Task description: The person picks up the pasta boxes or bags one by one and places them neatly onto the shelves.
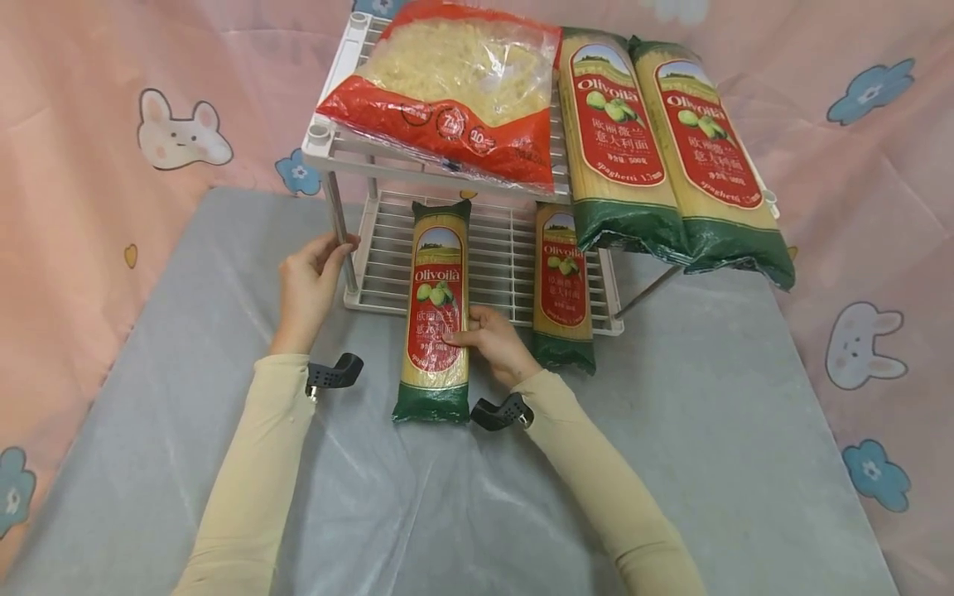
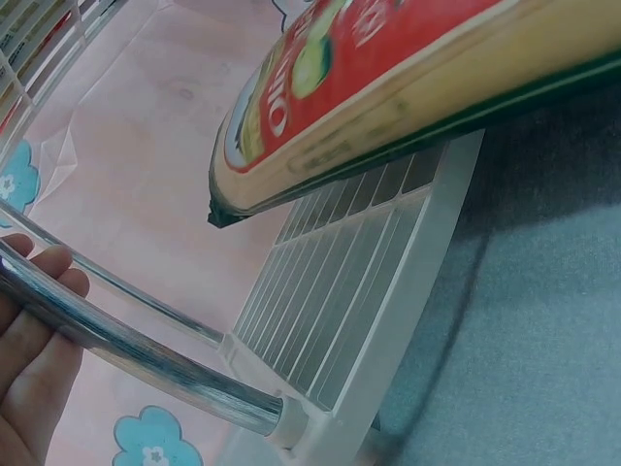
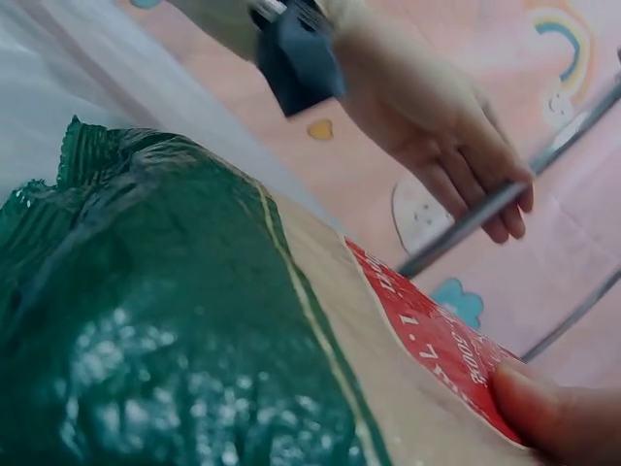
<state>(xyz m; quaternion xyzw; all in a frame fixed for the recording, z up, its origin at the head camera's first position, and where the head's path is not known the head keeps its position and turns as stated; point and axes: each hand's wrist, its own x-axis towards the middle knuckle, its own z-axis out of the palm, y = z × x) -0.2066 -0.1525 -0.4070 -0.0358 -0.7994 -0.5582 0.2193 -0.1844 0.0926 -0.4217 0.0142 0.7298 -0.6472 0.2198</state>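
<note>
In the head view my right hand (image 1: 501, 343) grips a pack of spaghetti (image 1: 437, 364) by its right edge, thumb on the red label and fingers underneath. The pack is tilted, its far end over the lower shelf (image 1: 492, 248) of a white wire rack and its green near end out in front. My left hand (image 1: 309, 281) holds the rack's left front metal post (image 1: 337, 207). In the left wrist view its fingers (image 2: 44, 359) wrap behind the post. The right wrist view shows my right thumb (image 3: 543, 403) pressing on the pack's side.
Another spaghetti pack (image 1: 564, 281) lies on the lower shelf at right. On the upper shelf sit a red-and-clear bag of pasta (image 1: 455, 91) and two more spaghetti packs (image 1: 619, 141), (image 1: 708, 149) jutting over the front. A grey cloth (image 1: 671, 463) covers the table; a pink patterned curtain (image 1: 246, 50) hangs behind.
</note>
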